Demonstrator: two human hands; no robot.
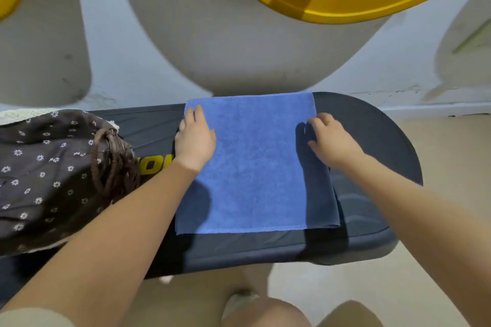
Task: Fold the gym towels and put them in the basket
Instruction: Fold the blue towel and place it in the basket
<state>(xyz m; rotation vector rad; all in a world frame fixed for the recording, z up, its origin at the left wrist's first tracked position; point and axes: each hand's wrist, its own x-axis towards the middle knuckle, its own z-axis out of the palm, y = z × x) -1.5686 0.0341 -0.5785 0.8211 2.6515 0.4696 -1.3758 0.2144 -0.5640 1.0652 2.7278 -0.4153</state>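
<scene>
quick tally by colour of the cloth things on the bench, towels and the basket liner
Blue towel: 1, flat on the bench, under the left hand and the right hand
Dark navy towel: 1, under the blue one, showing along its right side
Brown flowered basket liner: 1, at the left
Total: 3

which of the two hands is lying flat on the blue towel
The left hand: it lies flat on the blue towel, near its left edge. The right hand has fingers curled at the right edge.
</scene>
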